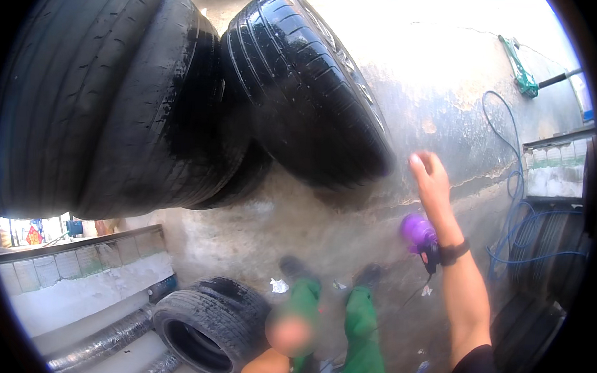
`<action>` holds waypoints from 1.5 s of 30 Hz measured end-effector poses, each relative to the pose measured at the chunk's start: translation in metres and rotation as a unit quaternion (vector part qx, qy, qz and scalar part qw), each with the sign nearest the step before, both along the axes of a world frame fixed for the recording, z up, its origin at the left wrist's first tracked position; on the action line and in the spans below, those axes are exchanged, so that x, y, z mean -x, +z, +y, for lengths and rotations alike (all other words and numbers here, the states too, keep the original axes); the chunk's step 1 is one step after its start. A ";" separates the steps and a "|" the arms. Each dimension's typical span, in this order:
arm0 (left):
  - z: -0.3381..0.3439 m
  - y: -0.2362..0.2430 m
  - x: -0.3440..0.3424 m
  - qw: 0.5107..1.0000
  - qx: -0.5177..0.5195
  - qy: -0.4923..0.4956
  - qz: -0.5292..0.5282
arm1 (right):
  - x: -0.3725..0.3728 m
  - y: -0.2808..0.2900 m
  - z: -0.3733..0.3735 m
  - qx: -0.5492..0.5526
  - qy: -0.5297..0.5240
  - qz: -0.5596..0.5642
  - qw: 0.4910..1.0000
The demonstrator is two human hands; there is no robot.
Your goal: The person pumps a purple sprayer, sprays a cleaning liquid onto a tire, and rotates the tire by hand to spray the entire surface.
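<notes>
My right hand (432, 179) reaches forward beside the lower right edge of a black tyre on a wheel rim (302, 88), apart from it. Its thumb and fingers are loosely bent, and nothing shows between them. A dark band (454, 252) circles the wrist. My left hand (292, 332) hangs low in front of my green trousers (361, 340). It is smeared, so its fingers cannot be made out. The wheel's tread looks dark, wet and shiny. It leans beside a large worn tyre (110, 107) on the left.
A rounded purple thing (416, 231) with a black end is on the ground beside my right wrist. Two worn tyres (208, 328) lie near my left leg. A blue hose (519, 174) coils at right, by dark tyres (550, 241). A green-headed tool (527, 84) lies farther off.
</notes>
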State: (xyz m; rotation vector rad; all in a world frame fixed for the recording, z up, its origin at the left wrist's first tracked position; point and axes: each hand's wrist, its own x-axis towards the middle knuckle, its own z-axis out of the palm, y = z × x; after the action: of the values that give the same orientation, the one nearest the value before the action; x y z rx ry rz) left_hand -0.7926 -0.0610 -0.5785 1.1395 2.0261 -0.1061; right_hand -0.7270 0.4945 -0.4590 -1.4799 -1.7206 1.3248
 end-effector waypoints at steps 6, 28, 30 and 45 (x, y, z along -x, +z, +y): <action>-0.002 -0.006 0.010 1.000 -0.026 -0.006 0.009 | 0.178 0.102 0.079 -0.154 0.098 -0.066 0.981; -0.018 -0.128 0.011 0.883 -0.271 -0.147 0.355 | 0.209 0.091 0.054 -0.090 0.200 -0.212 0.952; -0.014 -0.132 0.008 0.883 -0.270 -0.141 0.358 | 0.203 0.090 0.041 -0.073 0.204 -0.235 0.948; -0.007 -0.139 0.004 0.876 -0.264 -0.104 0.391 | 0.199 0.055 -0.131 0.004 0.139 -0.236 0.962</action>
State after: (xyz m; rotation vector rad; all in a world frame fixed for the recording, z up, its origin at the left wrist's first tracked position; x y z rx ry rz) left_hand -0.7965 -0.0684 -0.7178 1.8837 2.7291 -0.1423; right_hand -0.9256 0.3639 -0.4039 -1.7052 -2.2973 1.1695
